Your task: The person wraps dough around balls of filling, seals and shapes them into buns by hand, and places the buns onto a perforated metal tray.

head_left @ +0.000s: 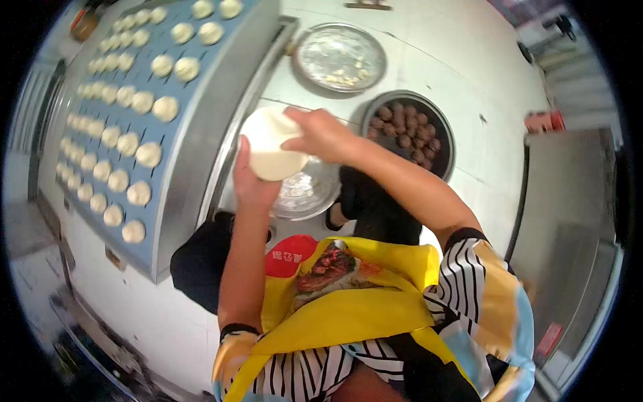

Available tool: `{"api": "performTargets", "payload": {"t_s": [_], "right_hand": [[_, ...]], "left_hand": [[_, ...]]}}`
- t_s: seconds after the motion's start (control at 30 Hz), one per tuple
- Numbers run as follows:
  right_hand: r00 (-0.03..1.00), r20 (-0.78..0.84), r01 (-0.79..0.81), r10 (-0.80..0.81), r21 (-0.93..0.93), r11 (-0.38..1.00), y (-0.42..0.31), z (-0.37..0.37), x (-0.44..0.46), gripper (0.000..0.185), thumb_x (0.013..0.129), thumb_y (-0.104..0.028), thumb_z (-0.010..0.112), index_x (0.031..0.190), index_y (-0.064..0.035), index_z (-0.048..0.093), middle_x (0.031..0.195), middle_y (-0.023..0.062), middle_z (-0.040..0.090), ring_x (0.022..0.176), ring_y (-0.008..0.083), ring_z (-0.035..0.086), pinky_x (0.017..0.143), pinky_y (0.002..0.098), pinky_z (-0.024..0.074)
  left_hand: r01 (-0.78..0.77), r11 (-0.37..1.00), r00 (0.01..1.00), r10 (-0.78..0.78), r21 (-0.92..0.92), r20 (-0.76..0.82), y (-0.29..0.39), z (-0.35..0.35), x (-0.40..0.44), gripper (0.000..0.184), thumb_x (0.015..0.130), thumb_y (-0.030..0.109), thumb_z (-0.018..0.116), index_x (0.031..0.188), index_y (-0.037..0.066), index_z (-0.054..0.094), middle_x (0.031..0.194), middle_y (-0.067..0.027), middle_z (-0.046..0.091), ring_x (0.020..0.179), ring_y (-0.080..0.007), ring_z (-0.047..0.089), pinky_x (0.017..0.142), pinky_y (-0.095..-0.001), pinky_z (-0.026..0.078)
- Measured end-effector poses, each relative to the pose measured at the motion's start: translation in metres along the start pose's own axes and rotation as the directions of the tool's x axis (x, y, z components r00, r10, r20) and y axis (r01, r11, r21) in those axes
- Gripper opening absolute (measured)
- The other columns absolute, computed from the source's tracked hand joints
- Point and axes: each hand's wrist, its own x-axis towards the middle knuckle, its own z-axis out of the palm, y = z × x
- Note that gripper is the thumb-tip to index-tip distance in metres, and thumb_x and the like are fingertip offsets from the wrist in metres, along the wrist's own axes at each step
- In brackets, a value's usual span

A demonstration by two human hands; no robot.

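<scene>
A round, flat, pale piece of dough (268,144) is held up between my two hands, above a metal pan (305,194). My left hand (256,181) supports its lower left edge, with the thumb up along the side. My right hand (318,136) grips the upper right edge between thumb and fingers. Just to the right is a dark round tray (447,157) holding several brown balls (405,134). Beyond the dough lies another round metal pan (335,53) with pale scraps in it.
Left of my hands stands a metal machine with a blue surface (147,181) bearing rows of pale dough pieces (149,155). A grey metal cabinet (569,221) stands at the right. Under the pans is a white tiled floor (462,80).
</scene>
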Motion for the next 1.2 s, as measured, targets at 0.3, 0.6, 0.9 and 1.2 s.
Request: {"api": "performTargets", "payload": {"t_s": [0.3, 0.6, 0.9, 1.2], "right_hand": [[0.765, -0.349, -0.213, 0.541, 0.656, 0.724, 0.169, -0.098, -0.060, 0.025, 0.090, -0.022, 0.060, 0.104, -0.0013, 0.061, 0.085, 0.0066, 0.065, 0.074, 0.0128, 0.063, 0.067, 0.0261, 0.0519], [0.249, 0.225, -0.425, 0.942, 0.899, -0.103, 0.412, 0.039, -0.128, 0.047, 0.082, -0.034, 0.071, 0.114, -0.0022, 0.057, 0.110, 0.0123, 0.059, 0.079, 0.0235, 0.059, 0.064, 0.0359, 0.0519], [0.075, 0.395, -0.135, 0.915, 0.914, -0.384, 0.483, 0.137, -0.050, 0.044, 0.081, -0.032, 0.072, 0.110, -0.0021, 0.059, 0.112, 0.0134, 0.059, 0.084, 0.0315, 0.059, 0.055, 0.0430, 0.0574], [0.236, 0.431, 0.020, 0.871, 0.894, -0.447, 0.430, 0.136, -0.106, 0.024, 0.083, -0.026, 0.069, 0.097, -0.0087, 0.059, 0.093, 0.0063, 0.058, 0.081, 0.0243, 0.058, 0.070, 0.0419, 0.0544]], "left_hand": [[-0.072, 0.984, 0.971, 0.107, 0.165, -0.212, 0.003, 0.009, 0.031, 0.057, 0.098, 0.045, 0.033, 0.139, 0.005, 0.034, 0.141, -0.0135, 0.041, 0.127, -0.0322, 0.042, 0.107, -0.0481, 0.031], [0.174, 0.975, 0.891, -0.095, 0.142, -0.444, -0.047, -0.050, 0.058, 0.056, 0.097, 0.045, 0.040, 0.138, 0.006, 0.037, 0.139, -0.0114, 0.044, 0.127, -0.0293, 0.041, 0.107, -0.0462, 0.032], [0.228, 0.972, 0.882, -0.182, 0.056, -0.435, -0.047, -0.077, 0.081, 0.053, 0.096, 0.041, 0.045, 0.136, 0.005, 0.040, 0.137, -0.0114, 0.045, 0.126, -0.0285, 0.043, 0.107, -0.0468, 0.032], [0.268, 0.961, 0.880, -0.217, 0.065, -0.422, -0.048, -0.084, 0.083, 0.055, 0.097, 0.043, 0.043, 0.137, 0.006, 0.039, 0.138, -0.0110, 0.045, 0.126, -0.0282, 0.043, 0.107, -0.0459, 0.032]]}}
